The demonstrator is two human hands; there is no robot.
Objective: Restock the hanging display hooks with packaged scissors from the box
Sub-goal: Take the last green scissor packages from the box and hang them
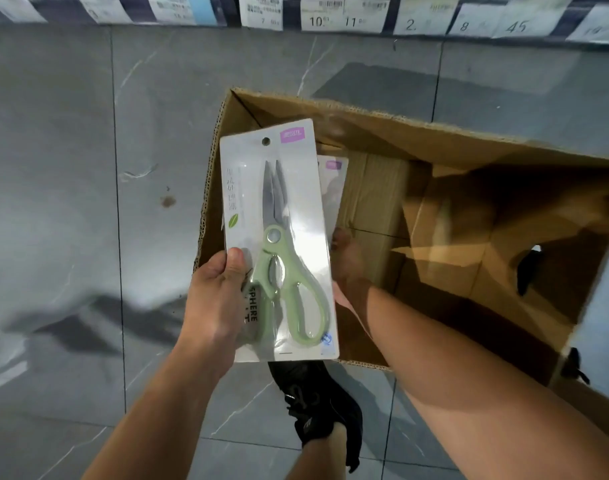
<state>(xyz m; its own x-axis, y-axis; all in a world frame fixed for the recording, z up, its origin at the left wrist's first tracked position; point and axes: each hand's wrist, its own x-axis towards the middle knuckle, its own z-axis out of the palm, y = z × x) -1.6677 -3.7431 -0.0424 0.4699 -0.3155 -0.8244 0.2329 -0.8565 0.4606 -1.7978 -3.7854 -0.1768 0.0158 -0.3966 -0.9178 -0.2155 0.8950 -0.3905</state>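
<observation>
Over the open box (434, 140) on the floor, a scissors pack (278, 237) is up out of the cardboard, hang hole at the top, green handles at the bottom; left hand (216, 299) has its grip clamped on the pack's lower left edge, thumb on the front face. Right hand (348, 271) is just behind the pack's right edge, reaching down into the box; can't tell if its grip is closed on anything, it's blurred and half hidden. Second pack (332, 188) lies in the box right behind the first, mostly covered.

So I'd say this is the pick-up step, stock coming out of the box; nothing hung yet. Next move needs the pack turned hole-up toward the hooks, which aren't visible here; only price tags (344, 19) on a shelf edge at the top. Black shoe (316, 403) stands on the floor tiles (71, 202) below.
</observation>
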